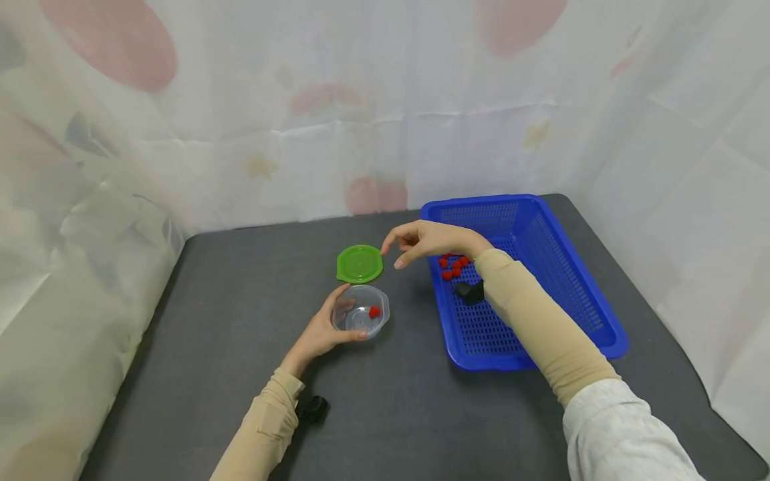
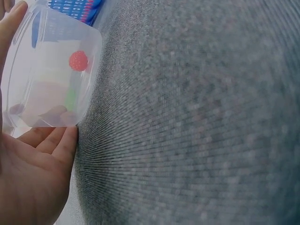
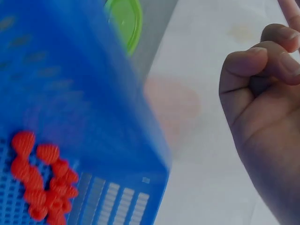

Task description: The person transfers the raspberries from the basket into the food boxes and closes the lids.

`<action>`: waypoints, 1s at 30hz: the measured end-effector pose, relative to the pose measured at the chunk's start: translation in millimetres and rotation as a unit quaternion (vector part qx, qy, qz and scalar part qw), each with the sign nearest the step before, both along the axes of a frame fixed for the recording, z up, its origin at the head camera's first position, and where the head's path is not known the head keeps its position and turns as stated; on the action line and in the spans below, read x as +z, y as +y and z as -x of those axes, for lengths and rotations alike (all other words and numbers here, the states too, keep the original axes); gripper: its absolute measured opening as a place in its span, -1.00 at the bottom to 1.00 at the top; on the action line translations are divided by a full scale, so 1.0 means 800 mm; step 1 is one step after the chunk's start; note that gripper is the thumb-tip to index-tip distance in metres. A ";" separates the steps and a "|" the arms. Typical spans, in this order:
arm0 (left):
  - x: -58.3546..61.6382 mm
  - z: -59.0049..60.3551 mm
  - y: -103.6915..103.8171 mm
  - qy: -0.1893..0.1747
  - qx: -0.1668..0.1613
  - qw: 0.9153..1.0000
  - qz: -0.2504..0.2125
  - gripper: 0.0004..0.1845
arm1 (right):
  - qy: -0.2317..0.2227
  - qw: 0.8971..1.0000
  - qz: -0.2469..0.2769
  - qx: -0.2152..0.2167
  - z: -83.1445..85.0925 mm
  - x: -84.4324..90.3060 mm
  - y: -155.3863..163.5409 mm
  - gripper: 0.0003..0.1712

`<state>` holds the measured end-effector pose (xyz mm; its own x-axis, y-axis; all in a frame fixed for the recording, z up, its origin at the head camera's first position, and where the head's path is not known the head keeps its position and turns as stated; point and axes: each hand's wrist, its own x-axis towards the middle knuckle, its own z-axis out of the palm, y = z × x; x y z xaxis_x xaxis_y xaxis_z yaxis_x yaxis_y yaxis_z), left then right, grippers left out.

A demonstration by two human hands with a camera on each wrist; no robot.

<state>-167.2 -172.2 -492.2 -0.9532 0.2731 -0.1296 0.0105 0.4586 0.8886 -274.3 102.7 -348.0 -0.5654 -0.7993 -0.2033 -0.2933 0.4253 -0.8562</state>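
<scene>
Curving left fingers [image 2: 66, 144] round a clear plastic tub [image 1: 361, 325]

Dark grey table [image 1: 204, 374], rounded far-right corner, surface finely ribbed in the left wrist view. White sheet [image 1: 445, 157] hung behind it, faded pink ovals [image 1: 114, 43] and pale yellow stars [image 1: 261, 166], one horizontal crease [image 1: 337, 125]. Left drape [image 1: 90, 280] was wrinkled and shiny; right drape [image 1: 680, 220] mostly plain white. Light was soft, shadows faint.

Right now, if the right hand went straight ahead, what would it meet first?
Probably the green lid, just ahead of the right hand, though height is unclear; it might pass above.
</scene>
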 end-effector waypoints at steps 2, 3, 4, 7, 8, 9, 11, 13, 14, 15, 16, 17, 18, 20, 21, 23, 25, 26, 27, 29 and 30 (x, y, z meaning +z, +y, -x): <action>-0.001 0.000 0.000 0.004 -0.003 1.000 -0.001 0.13 | 0.000 1.000 0.004 -0.019 -0.002 -0.001 0.013 -0.64; -0.001 0.000 0.000 0.006 -0.004 1.000 -0.003 0.13 | 0.000 1.000 0.007 -0.029 -0.002 -0.003 0.019 -0.65; -0.002 0.000 0.000 0.008 -0.006 1.000 -0.004 0.13 | 0.002 0.999 0.010 -0.039 -0.003 -0.004 0.025 -0.65; -0.002 0.001 0.001 0.012 -0.008 1.000 -0.009 0.13 | 0.009 0.998 0.016 -0.067 -0.004 -0.009 0.041 -0.66; -0.002 0.002 0.001 0.012 -0.009 1.000 -0.011 0.13 | 0.006 0.997 0.018 -0.078 -0.004 -0.011 0.047 -0.66; -0.001 0.002 0.001 0.012 -0.009 1.000 -0.012 0.12 | 0.003 0.996 0.020 -0.088 -0.004 -0.014 0.053 -0.66; -0.001 0.002 0.002 0.012 -0.012 1.000 -0.013 0.12 | -0.002 0.994 0.021 -0.106 -0.003 -0.019 0.064 -0.65; 0.000 0.002 0.002 0.013 -0.016 1.000 -0.013 0.12 | -0.012 0.992 0.025 -0.123 -0.002 -0.025 0.074 -0.64; 0.000 0.001 0.002 0.012 -0.018 1.000 -0.014 0.12 | -0.015 0.991 0.028 -0.130 -0.001 -0.029 0.079 -0.63; -0.001 0.001 0.002 0.012 -0.018 1.000 -0.015 0.12 | -0.017 0.990 0.030 -0.137 0.000 -0.032 0.084 -0.63; -0.001 0.001 0.001 0.011 -0.017 1.000 -0.018 0.13 | -0.019 0.989 0.035 -0.142 0.002 -0.036 0.088 -0.62; -0.001 0.002 0.001 0.009 -0.015 1.000 -0.021 0.13 | -0.020 0.988 0.040 -0.147 0.003 -0.039 0.093 -0.62; -0.001 0.002 0.000 0.010 -0.014 1.000 -0.023 0.13 | -0.022 0.987 0.044 -0.152 0.005 -0.042 0.097 -0.61; -0.001 0.003 -0.001 0.009 -0.010 0.999 -0.029 0.13 | -0.022 0.986 0.049 -0.159 0.008 -0.049 0.104 -0.60; 0.000 0.003 -0.001 0.009 -0.009 0.999 -0.030 0.13 | -0.022 0.985 0.049 -0.163 0.009 -0.053 0.107 -0.60; 0.002 0.003 -0.002 0.010 -0.008 1.000 -0.026 0.13 | -0.025 0.984 0.046 -0.171 0.011 -0.061 0.114 -0.58; 0.006 0.002 0.000 0.007 -0.011 1.000 -0.023 0.13 | -0.032 0.983 0.040 -0.178 0.013 -0.073 0.121 -0.57; 0.009 0.001 0.001 0.005 -0.013 1.000 -0.023 0.13 | -0.040 0.982 0.037 -0.183 0.014 -0.079 0.125 -0.56; 0.013 -0.001 0.003 0.002 -0.015 1.000 -0.024 0.12 | -0.045 0.981 0.034 -0.186 0.014 -0.085 0.129 -0.56; 0.021 -0.005 0.007 -0.002 -0.020 0.999 -0.027 0.12 | -0.050 0.980 0.020 -0.192 0.013 -0.098 0.136 -0.57; 0.025 -0.007 0.008 -0.004 -0.022 0.999 -0.031 0.12 | -0.051 0.980 0.012 -0.194 0.013 -0.105 0.139 -0.57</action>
<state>-161.3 -165.5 -472.5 -0.9391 0.3225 -0.1186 0.0224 0.4020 0.9153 -284.5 213.6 -431.9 -0.8051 -0.5339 -0.2585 -0.0267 0.4680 -0.8833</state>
